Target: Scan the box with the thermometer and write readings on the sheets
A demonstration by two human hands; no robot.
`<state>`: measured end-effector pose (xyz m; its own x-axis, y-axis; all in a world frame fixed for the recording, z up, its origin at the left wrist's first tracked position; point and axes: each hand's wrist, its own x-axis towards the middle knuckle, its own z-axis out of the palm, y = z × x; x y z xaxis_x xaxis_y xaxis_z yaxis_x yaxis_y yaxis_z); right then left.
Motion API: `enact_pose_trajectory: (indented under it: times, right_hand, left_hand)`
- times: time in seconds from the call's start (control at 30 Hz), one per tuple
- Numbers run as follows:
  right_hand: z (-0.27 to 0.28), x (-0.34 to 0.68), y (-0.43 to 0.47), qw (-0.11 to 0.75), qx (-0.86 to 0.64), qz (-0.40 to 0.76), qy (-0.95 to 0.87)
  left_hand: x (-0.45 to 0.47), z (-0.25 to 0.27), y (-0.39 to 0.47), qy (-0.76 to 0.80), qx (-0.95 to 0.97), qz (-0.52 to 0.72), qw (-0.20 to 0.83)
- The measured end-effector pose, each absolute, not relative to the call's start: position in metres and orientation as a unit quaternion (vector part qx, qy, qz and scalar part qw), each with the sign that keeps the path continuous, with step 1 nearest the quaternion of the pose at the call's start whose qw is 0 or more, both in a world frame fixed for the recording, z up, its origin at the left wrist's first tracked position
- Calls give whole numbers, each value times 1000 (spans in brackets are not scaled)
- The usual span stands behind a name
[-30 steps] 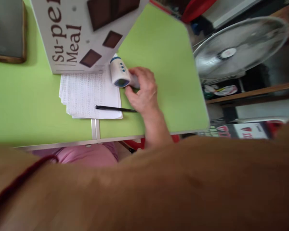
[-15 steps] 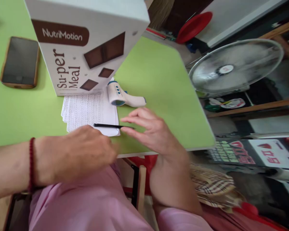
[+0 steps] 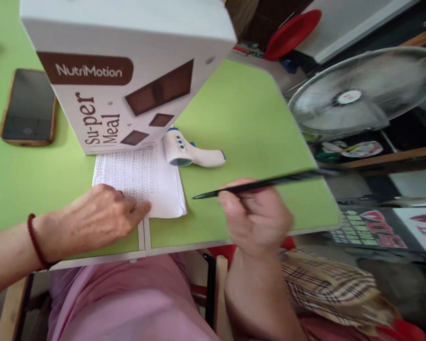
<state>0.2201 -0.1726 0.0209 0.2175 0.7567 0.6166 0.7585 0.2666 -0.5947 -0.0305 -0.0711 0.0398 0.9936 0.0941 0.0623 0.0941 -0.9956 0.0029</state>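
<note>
The right hand (image 3: 257, 220) has its thumb and fingers closed on the black pen (image 3: 287, 178), which is now in the air above the green table (image 3: 241, 109), tip toward the papers (image 3: 166, 189). Half a second ago this pen was lying across the papers. The left hand (image 3: 99, 215), blurred before, now rests on their lower left part; its fingers are partly hidden, so I cannot tell if they grip. The white thermometer (image 3: 179, 147) stays beside the papers, near the box (image 3: 66, 109).
</note>
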Motion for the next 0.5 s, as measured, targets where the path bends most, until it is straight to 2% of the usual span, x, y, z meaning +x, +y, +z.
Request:
enact_pose_trajectory:
  times: [0.07,0.13,0.2,0.33,0.5]
  right_hand:
    - [21,201,-170,635,-552,63,-537]
    - [22,179,-167,673,-518,172,-499]
    - [22,160,-165,646,-525,230,-504]
    - [21,148,-163,517,-599,316,-524]
    - [17,160,-168,499,-646,274,-509]
  left_hand:
    - [-29,40,-72,-52,-998,-42,-4]
    - [-28,39,-72,-56,-997,-53,-8]
    - [-26,36,-71,-62,-995,-74,-10]
    - [-25,29,-70,-81,-990,-111,-32]
    - [-27,26,-68,-91,-990,-81,-69]
